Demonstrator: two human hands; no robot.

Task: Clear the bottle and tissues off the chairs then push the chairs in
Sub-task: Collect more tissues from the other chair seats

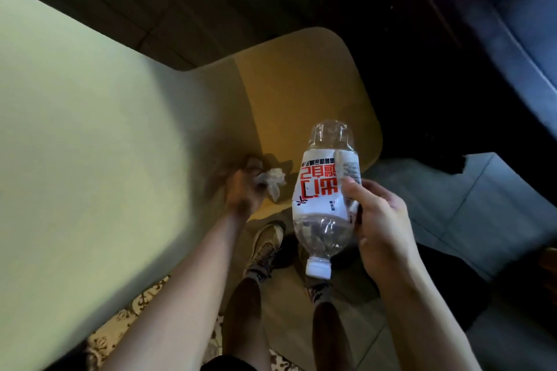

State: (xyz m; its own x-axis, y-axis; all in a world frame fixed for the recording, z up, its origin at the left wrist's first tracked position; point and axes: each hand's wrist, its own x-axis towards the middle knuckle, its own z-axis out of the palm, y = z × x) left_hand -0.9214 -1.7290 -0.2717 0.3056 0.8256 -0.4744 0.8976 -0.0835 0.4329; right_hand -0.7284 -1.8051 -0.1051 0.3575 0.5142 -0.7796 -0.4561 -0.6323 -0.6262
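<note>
My right hand [382,220] holds a clear plastic bottle [324,196] with a white label and red characters, tilted so its white cap points down toward my feet. It hangs in the air over the front edge of a yellow chair seat [304,93]. My left hand [244,193] is blurred and rests on the seat's front left part, its fingers closed around a crumpled white tissue [272,181] that sticks out to the right of the hand.
A pale green table top [90,135] fills the left side and overlaps the chair's left edge. My legs and shoes [266,244] stand on the tiled floor below the chair. A dark blue seat [518,39] lies at the upper right. Patterned carpet [144,310] shows at the bottom left.
</note>
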